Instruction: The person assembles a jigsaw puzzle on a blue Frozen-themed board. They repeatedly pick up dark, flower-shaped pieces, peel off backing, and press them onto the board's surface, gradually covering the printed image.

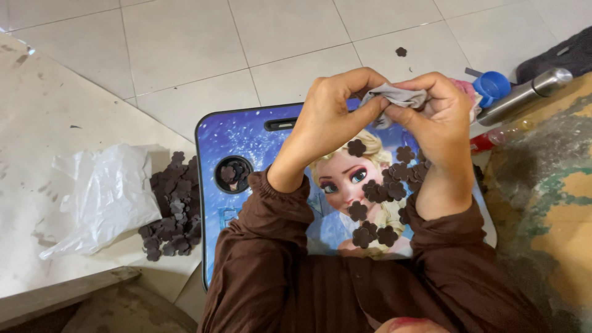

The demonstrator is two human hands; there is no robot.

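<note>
My left hand (330, 117) and my right hand (439, 117) meet above a blue lap table (216, 142) printed with a cartoon figure. Both pinch a small crumpled grey piece of cloth (394, 97) between fingers and thumbs. Below the hands, several dark brown flower-shaped cut-outs (382, 191) lie scattered on the lap table. A few more of them sit in the table's round cup hole (233, 174). Brown sleeves cover both forearms.
A heap of the same brown flower pieces (172, 209) lies left of the table beside a crumpled clear plastic bag (105, 194) on pale sheeting. A steel flask (524, 92) and a blue cap (491, 86) lie at the upper right. One stray piece (401, 52) rests on the tiled floor.
</note>
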